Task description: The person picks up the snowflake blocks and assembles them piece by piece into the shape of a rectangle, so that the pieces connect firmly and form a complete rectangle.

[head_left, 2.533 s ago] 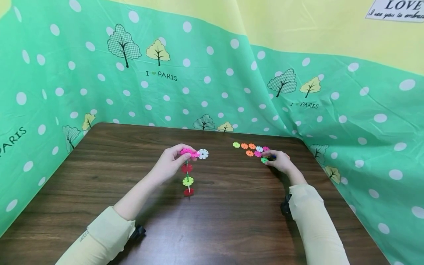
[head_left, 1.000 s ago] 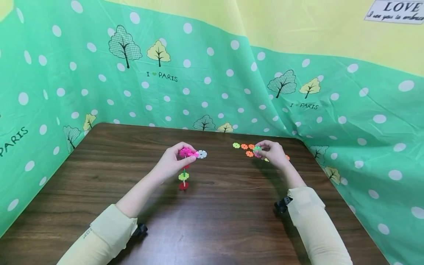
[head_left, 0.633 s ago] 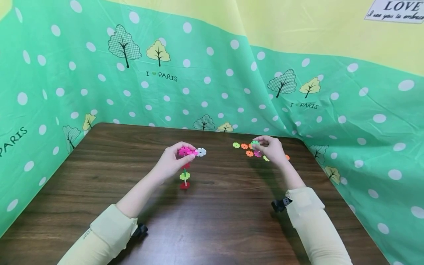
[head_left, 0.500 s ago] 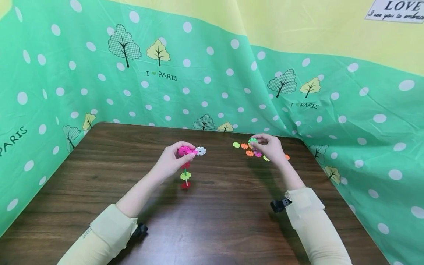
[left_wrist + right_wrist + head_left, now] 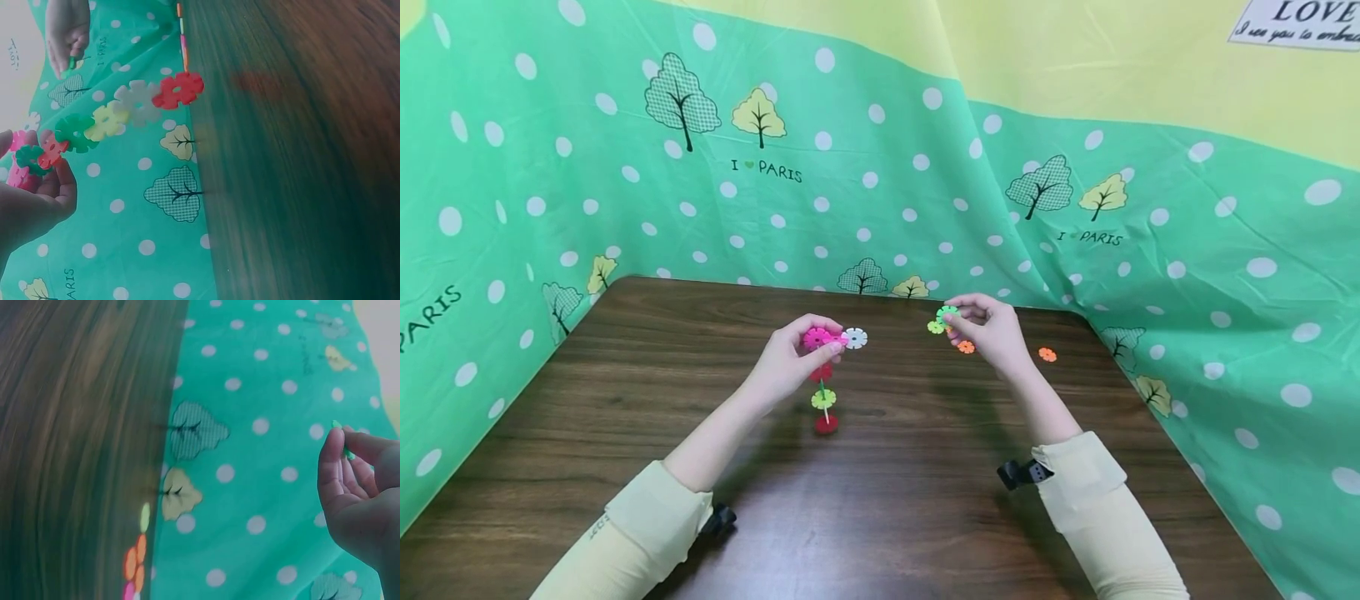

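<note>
My left hand (image 5: 790, 358) pinches a chain of interlocking flower-shaped plastic discs by its pink disc (image 5: 817, 338). From that grip a white disc (image 5: 854, 338) juts out to the right. The rest of the chain hangs down, with a yellow-green disc (image 5: 823, 399) above a red disc (image 5: 827, 425). In the left wrist view the hanging part also shows a white disc (image 5: 137, 102) and a green disc (image 5: 76, 132), notched edge to edge. Between thumb and fingers, my right hand (image 5: 996, 333) pinches a loose green disc (image 5: 947, 315), seen edge-on in the right wrist view.
Loose discs lie on the brown wooden table (image 5: 880, 500) under and around my right hand, among them a yellow-green disc (image 5: 935, 327) and an orange disc (image 5: 966, 347). Another orange disc (image 5: 1048, 355) lies farther right. A green dotted curtain (image 5: 880, 192) rises behind the table edge.
My right hand has taken the green disc from the loose group, lifted it and carried it left. The left hand is slightly higher, still holding the chain, whose hanging part has swung a little.
</note>
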`<action>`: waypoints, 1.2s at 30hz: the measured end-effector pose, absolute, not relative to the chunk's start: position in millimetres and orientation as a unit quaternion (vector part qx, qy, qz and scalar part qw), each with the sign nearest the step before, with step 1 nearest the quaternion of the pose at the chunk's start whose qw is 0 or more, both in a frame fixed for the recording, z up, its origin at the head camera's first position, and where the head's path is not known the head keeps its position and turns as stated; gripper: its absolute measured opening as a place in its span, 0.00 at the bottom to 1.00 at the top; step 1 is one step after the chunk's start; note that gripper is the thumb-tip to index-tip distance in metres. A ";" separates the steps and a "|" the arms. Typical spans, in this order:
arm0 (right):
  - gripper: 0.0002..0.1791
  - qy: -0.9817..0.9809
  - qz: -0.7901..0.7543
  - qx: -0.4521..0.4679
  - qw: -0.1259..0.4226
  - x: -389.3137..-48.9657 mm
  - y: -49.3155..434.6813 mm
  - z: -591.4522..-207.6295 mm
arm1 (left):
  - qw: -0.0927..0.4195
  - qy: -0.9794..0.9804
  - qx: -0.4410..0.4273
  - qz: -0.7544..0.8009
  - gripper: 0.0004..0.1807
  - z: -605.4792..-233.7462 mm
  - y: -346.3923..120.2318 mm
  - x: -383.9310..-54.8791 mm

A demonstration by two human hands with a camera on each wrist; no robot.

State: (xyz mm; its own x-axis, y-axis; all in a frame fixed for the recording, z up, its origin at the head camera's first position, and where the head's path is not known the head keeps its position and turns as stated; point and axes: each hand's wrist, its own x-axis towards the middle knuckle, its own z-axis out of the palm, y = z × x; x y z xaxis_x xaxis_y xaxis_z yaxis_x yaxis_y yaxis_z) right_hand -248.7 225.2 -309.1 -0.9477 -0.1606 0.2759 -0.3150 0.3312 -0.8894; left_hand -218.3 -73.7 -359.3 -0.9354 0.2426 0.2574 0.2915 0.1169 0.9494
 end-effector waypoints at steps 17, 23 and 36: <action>0.16 -0.719 0.674 0.167 0.011 -236.5 185.4 -316.2 | 0.045 -0.745 -0.198 -0.636 0.12 -357.3 -70.3 -216.8; 0.17 -0.722 0.670 0.171 -0.014 -235.1 175.2 -321.4 | 0.056 -0.751 -0.212 -0.623 0.11 -357.0 -68.9 -215.3; 0.15 -0.735 0.657 0.161 -0.056 -230.9 158.6 -325.1 | 0.041 -0.760 -0.218 -0.612 0.12 -346.6 -66.2 -206.1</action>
